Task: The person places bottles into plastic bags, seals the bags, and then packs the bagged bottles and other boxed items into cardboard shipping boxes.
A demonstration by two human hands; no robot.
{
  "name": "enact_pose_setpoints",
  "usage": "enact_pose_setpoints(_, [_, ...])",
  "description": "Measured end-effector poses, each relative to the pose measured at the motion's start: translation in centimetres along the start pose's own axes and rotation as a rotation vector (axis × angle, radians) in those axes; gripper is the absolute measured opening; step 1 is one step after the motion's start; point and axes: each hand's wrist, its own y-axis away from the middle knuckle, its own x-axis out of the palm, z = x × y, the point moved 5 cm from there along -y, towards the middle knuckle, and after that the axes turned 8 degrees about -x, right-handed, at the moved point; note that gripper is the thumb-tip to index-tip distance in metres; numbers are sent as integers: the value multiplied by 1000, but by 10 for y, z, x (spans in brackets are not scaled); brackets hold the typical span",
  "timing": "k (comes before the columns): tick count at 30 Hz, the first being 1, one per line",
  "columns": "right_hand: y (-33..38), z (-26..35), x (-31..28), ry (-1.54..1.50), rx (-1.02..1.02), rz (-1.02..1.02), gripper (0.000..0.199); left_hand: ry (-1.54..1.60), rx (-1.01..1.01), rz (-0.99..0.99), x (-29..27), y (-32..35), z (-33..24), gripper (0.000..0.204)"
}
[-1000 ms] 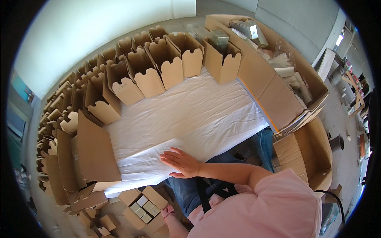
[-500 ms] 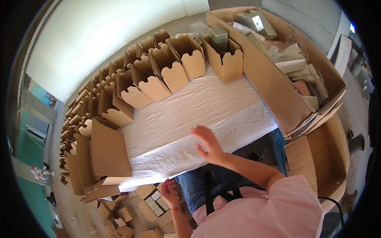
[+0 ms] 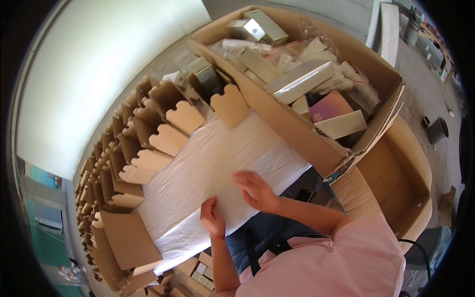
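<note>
Above the front edge of the white cloth [image 3: 193, 173] on the table, my left hand [image 3: 213, 218] is raised with loosely bent fingers and nothing in it. To its right and slightly farther in hovers my right hand [image 3: 256, 192], its fingers stretched out and a little blurred, also with nothing in it. A tan cardboard carton [image 3: 230, 106] with a scalloped rim stands at the far edge of the cloth, holding a shiny gold-grey box [image 3: 204, 74]. Close to it on the right is a large cardboard box [image 3: 292, 133] filled with shiny boxes and clear plastic packets.
Rows of scalloped cartons [image 3: 166, 138] line the left and far sides. A taller carton with a raised flap [image 3: 129, 242] stands at the table's near left corner. Another open box [image 3: 396, 173] is at the right. Small boxes [image 3: 202, 270] sit in cartons on the floor below.
My left hand has risen from beside the table to above the cloth's front edge. My right hand has shifted slightly down and left. The view has turned right toward the large box.
</note>
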Motion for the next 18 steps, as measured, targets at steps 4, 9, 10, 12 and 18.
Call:
enact_pose_setpoints(4, [-26, 97, -113, -74, -226, 175, 45, 26, 11, -66, 7, 1, 6, 22])
enact_pose_setpoints(9, [-132, 83, -225, 215, -97, 175, 29, -42, -38, -115, 5, 3, -1, 17])
enact_pose_setpoints(10, [-163, 71, -237, 259, -52, 196, 24, -55, -38, -119, 3, 5, 2, 17])
enact_pose_setpoints(12, [-215, 12, -248, 271, 42, 249, 17, -68, -20, -105, 4, 3, 3, 17])
enact_pose_setpoints(18, [-278, -219, -236, 739, 218, 660, 31, -109, 61, -114, 10, -7, -13, 15])
